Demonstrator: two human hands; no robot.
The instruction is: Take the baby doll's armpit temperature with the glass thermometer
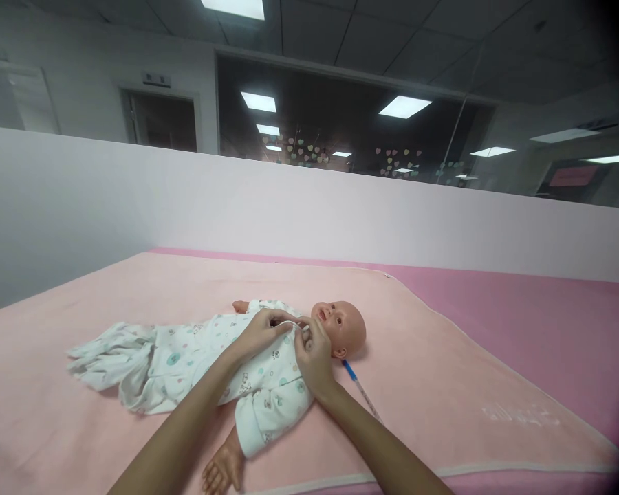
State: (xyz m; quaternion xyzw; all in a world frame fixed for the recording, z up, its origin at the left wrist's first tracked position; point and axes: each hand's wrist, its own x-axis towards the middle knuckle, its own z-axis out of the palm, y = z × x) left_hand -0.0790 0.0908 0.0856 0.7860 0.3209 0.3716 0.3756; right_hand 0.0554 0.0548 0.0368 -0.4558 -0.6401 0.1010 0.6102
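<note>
A baby doll (351, 328) lies on its back, its head to the right. It wears a white patterned baby outfit (196, 354) with loose, flat legs at the left. At the doll's neck, my left hand (265, 331) pinches the front edge of the outfit. Close beside it my right hand (314, 356) has its fingers closed on the collar below the chin. The exact fold between the fingertips is partly hidden. A thermometer with a blue end (349, 371) lies by the doll's head, partly behind my right forearm.
A peach blanket (433, 385) with a pale border lies under the doll, over a pink surface (547, 330). Behind them rises a low white partition (289, 213). Beyond it are a dark window with heart stickers and a doorway.
</note>
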